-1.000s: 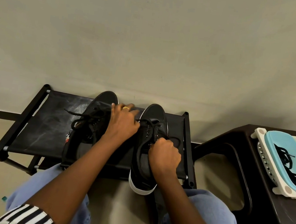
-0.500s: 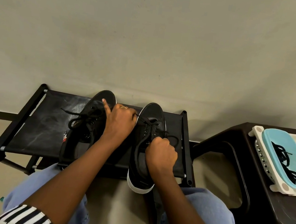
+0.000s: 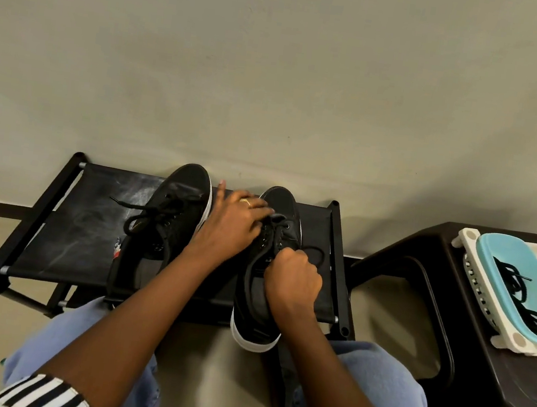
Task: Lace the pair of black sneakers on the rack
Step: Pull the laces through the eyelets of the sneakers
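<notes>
Two black sneakers stand toe-to-wall on the black rack (image 3: 61, 237). The left sneaker (image 3: 169, 221) has its black lace threaded, with loose ends lying to its left. The right sneaker (image 3: 266, 271) overhangs the rack's front edge. My left hand (image 3: 231, 226) lies across the gap between the shoes, its fingertips pinching the lace at the right sneaker's upper eyelets. My right hand (image 3: 293, 280) is curled in a fist over that shoe's opening and grips the lace; a loop (image 3: 313, 255) of it lies just right of the shoe.
A dark brown plastic stool (image 3: 424, 258) stands right of the rack. On it sits a white basket (image 3: 515, 341) with a light blue lid (image 3: 524, 271) holding spare black laces (image 3: 527, 305). A plain wall rises close behind. My knees in blue jeans are below the rack.
My left hand has shifted right, from between the shoes onto the right sneaker's laces, with its index finger raised. My right hand keeps its grip at the same spot.
</notes>
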